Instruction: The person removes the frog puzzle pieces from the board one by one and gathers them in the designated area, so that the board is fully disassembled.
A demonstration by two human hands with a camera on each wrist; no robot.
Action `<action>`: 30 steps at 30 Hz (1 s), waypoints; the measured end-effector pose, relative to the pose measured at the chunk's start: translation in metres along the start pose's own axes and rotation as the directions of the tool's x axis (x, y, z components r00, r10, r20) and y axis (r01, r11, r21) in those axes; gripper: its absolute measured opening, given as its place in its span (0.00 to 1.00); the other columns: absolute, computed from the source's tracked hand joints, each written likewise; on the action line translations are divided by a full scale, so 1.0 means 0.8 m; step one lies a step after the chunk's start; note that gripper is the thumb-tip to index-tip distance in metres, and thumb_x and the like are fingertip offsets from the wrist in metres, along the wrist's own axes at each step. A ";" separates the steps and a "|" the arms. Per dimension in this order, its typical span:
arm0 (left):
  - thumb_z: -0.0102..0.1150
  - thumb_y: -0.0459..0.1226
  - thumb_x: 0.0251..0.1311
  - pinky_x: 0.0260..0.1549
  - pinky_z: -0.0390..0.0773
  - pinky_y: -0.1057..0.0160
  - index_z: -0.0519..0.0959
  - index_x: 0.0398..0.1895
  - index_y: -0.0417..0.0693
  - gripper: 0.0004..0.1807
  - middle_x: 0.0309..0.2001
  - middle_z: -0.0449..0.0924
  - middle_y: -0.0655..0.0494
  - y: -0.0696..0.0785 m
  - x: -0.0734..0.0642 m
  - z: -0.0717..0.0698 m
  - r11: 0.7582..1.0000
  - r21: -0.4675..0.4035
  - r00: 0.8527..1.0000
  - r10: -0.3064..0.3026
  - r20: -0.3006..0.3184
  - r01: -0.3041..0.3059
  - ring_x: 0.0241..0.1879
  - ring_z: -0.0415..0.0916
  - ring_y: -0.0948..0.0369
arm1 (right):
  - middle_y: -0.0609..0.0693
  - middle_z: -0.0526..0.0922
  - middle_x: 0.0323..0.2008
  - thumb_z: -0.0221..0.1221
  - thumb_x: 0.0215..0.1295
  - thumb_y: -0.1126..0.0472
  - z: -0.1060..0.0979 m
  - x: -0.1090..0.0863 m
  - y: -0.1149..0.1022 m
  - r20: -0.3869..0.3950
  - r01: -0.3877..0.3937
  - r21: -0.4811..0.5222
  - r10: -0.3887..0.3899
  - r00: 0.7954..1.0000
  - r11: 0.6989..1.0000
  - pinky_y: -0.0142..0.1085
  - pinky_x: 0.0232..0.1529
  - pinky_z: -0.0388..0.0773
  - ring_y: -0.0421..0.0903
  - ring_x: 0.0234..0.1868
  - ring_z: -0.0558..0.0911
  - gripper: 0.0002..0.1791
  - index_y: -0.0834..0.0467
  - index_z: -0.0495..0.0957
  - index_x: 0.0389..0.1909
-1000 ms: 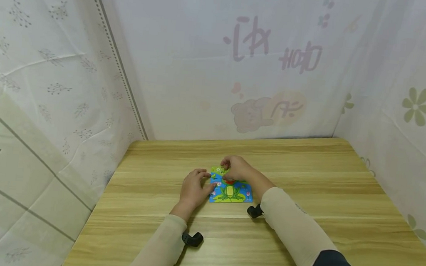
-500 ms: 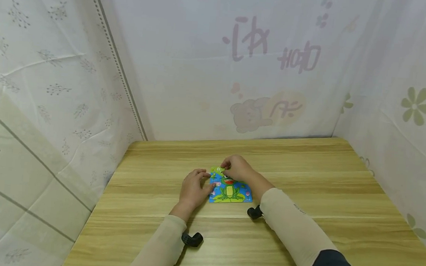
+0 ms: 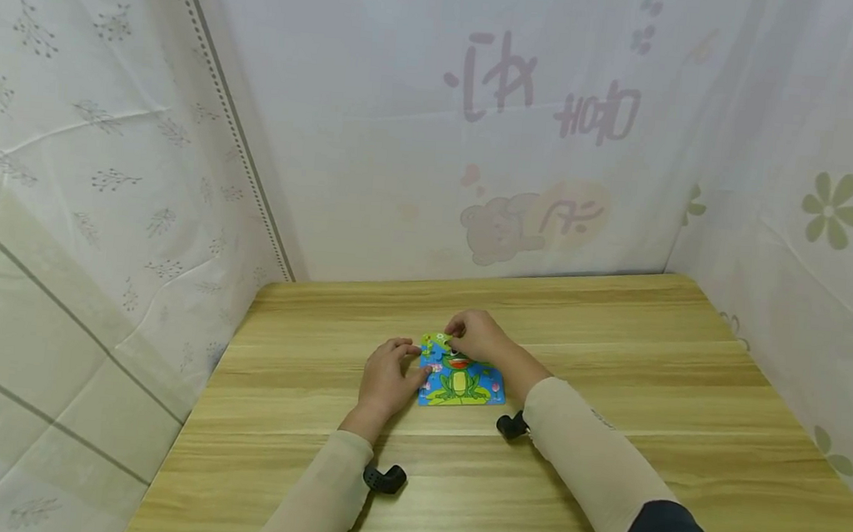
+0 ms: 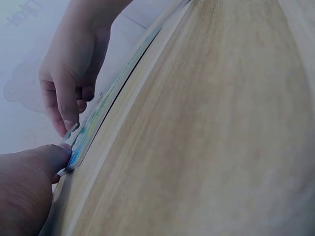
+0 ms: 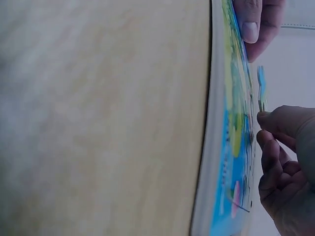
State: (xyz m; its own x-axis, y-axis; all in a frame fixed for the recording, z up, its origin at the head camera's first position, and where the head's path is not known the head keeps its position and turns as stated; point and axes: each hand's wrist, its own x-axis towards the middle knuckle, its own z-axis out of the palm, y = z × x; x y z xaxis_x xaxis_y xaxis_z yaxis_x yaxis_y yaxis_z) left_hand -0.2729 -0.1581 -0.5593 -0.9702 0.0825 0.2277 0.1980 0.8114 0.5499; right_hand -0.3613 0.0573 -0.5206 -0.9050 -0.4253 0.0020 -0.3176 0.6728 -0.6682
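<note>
A colourful frog jigsaw puzzle in a flat tray lies mid-table in the head view, with blue water and green leaves around the frog. Along its left side sits my left hand, its thumb touching the edge and its fingers loosely bent. My right hand is over the upper part of the puzzle. Between its thumb and fingertips it pinches a small thin puzzle piece, blue on one side, held just off the board. The right hand hides the puzzle's upper right area.
The wood-grain table extends around the puzzle. Printed cloth hangs behind it and at both sides. Black wrist cameras are strapped at both light sleeves.
My right fingertips have shifted slightly upward from the frog's face, so its eye and mouth show more. My left hand stays at the puzzle's left edge.
</note>
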 end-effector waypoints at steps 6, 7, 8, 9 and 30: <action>0.69 0.55 0.66 0.74 0.63 0.46 0.85 0.56 0.54 0.22 0.68 0.75 0.55 -0.001 0.000 0.001 1.000 0.007 1.000 0.000 -0.002 0.000 0.71 0.69 0.51 | 0.45 0.85 0.38 0.69 0.68 0.62 -0.009 -0.008 0.009 -0.025 -0.002 0.070 0.004 1.000 0.998 0.38 0.44 0.84 0.42 0.40 0.83 0.07 0.55 0.88 0.45; 0.69 0.55 0.66 0.74 0.63 0.46 0.85 0.56 0.54 0.22 0.68 0.75 0.55 -0.001 0.000 0.001 1.000 0.007 1.000 0.001 -0.004 -0.001 0.71 0.69 0.51 | 0.45 0.85 0.38 0.69 0.68 0.63 -0.011 -0.009 0.010 -0.030 -0.003 0.076 0.006 1.000 0.997 0.38 0.44 0.84 0.43 0.39 0.83 0.07 0.56 0.88 0.45; 0.69 0.55 0.66 0.74 0.63 0.46 0.85 0.56 0.54 0.22 0.68 0.75 0.55 -0.001 0.000 0.001 1.000 0.008 1.000 0.000 -0.004 0.000 0.71 0.69 0.51 | 0.45 0.85 0.37 0.69 0.68 0.63 -0.013 -0.011 0.011 -0.035 -0.004 0.079 0.007 0.999 0.997 0.38 0.43 0.84 0.43 0.39 0.83 0.06 0.56 0.88 0.44; 0.69 0.55 0.66 0.74 0.63 0.46 0.85 0.56 0.54 0.22 0.68 0.75 0.55 -0.001 0.000 0.001 1.000 0.007 1.000 0.001 -0.005 -0.001 0.71 0.69 0.51 | 0.45 0.85 0.37 0.69 0.68 0.63 -0.016 -0.013 0.011 -0.038 -0.003 0.079 0.006 0.999 0.997 0.38 0.42 0.84 0.43 0.38 0.83 0.05 0.56 0.88 0.43; 0.70 0.54 0.66 0.74 0.63 0.44 0.85 0.56 0.53 0.22 0.68 0.76 0.54 0.004 -0.002 -0.001 1.000 -0.004 1.000 0.002 -0.013 -0.002 0.71 0.69 0.50 | 0.46 0.86 0.37 0.70 0.67 0.59 -0.059 -0.048 0.056 -0.147 -0.018 0.173 0.044 0.988 0.985 0.41 0.37 0.79 0.48 0.37 0.79 0.02 0.52 0.88 0.36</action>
State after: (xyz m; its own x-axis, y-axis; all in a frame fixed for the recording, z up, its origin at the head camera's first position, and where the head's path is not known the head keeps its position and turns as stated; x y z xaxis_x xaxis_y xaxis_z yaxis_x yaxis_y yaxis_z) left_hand -0.2704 -0.1563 -0.5572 -0.9679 0.0771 0.2392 0.2010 0.8090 0.5524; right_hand -0.3540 0.1323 -0.5159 -0.9498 -0.3018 0.0821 -0.2476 0.5651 -0.7870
